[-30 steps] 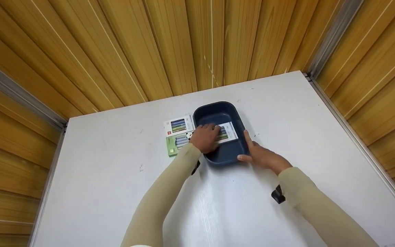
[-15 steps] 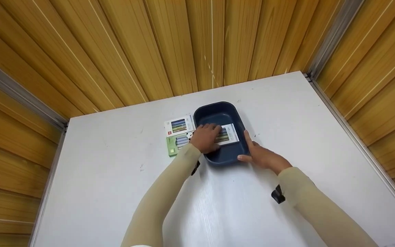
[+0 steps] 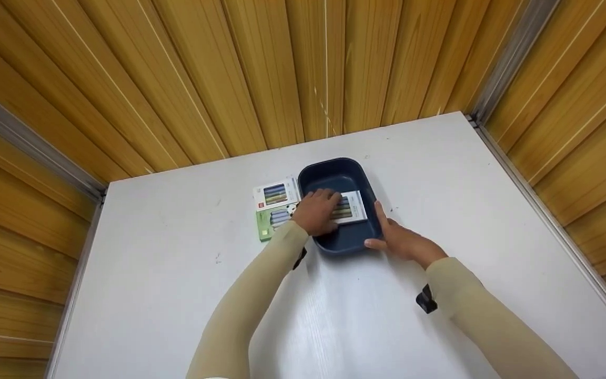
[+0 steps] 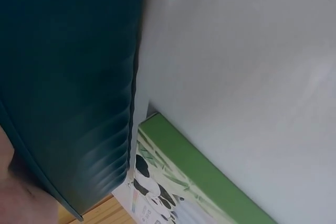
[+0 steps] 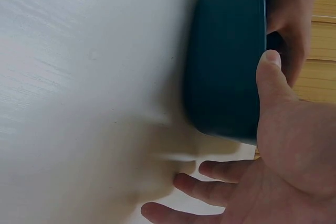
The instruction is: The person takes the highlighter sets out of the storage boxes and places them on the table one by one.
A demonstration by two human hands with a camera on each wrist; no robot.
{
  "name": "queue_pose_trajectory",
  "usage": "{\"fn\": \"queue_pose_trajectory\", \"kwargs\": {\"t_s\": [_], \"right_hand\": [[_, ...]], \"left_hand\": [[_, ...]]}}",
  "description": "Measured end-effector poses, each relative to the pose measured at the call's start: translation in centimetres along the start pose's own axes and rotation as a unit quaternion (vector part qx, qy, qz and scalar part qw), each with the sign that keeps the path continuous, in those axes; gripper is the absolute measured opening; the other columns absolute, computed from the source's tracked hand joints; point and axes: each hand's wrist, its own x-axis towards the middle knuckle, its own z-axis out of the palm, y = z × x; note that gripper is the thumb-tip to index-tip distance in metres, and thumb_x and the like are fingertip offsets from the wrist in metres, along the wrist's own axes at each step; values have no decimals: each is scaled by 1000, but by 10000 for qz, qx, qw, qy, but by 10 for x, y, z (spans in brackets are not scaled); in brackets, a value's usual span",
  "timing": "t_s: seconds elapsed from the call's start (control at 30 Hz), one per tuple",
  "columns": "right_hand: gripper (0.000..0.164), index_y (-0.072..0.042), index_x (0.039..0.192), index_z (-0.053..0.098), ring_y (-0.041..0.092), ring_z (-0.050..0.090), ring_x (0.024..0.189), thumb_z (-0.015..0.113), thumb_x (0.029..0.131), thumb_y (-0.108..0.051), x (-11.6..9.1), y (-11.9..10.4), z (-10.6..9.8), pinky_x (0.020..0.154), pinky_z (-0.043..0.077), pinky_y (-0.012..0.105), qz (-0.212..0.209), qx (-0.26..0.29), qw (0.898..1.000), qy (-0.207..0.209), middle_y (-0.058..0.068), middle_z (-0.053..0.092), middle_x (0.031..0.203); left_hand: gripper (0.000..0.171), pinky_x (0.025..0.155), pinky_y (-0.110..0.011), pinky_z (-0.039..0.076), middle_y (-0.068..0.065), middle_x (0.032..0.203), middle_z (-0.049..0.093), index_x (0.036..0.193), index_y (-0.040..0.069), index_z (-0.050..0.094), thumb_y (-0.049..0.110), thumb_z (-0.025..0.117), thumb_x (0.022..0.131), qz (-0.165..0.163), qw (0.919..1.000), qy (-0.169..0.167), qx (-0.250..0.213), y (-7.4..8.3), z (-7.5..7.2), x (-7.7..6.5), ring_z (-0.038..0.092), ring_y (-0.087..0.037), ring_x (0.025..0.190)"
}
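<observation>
In the head view a dark blue bin (image 3: 345,239) stands on the white table. My left hand (image 3: 314,213) reaches over its left wall and grips a white box of coloured sticks (image 3: 354,206), fingers on the far side and thumb on the near side. The box lies across the inside of the bin, its left end hidden under the hand. My right hand (image 3: 402,238) is at the bin's near right corner. In the right wrist view its thumb (image 5: 271,59) touches the rim, while the other fingers (image 5: 205,188) extend straight and spread beside the wall.
Left of the bin lie a white box of coloured sticks (image 3: 275,193) and a green box with a panda picture (image 3: 264,223), side by side. Wood-look panels (image 3: 203,79) enclose the table (image 3: 166,252) at the back and sides.
The held box's right end has shifted slightly toward the near side and turned a little inside the bin. Both hands and the bin have stayed nearly in place.
</observation>
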Motion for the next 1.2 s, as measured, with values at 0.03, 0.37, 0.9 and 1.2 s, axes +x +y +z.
{"fn": "queue_pose_trajectory", "kwargs": {"t_s": [0.03,0.37,0.9,1.2], "right_hand": [[104,-15,149,-28,46,11,146,46,93,-60,0,0,0,116,18,60,-15,-27,10000,4,29,4,159],[108,-13,149,-28,46,11,146,44,89,-67,0,0,0,116,19,60,-37,-104,9999,-10,29,4,159],[104,-13,149,-27,47,11,146,46,93,-61,-2,-2,1,117,18,60,-21,-61,10000,1,29,4,159],[103,-11,149,-28,47,11,146,46,94,-58,-1,-1,0,116,18,60,-40,-80,10000,-15,30,3,158]], "left_hand": [[62,104,-42,43,-8,134,54,134,15,45,37,72,82,17,10000,20,17,0,0,0,52,-25,124],[63,103,-42,43,-7,132,55,131,15,47,38,74,80,78,9997,208,91,-2,1,0,52,-25,123],[61,106,-41,42,-6,133,54,131,16,47,39,72,81,44,9998,172,126,-3,-5,-3,51,-23,122],[62,103,-42,44,-7,131,55,131,15,47,39,72,80,74,9996,185,188,-3,-11,-4,53,-24,121]]}}
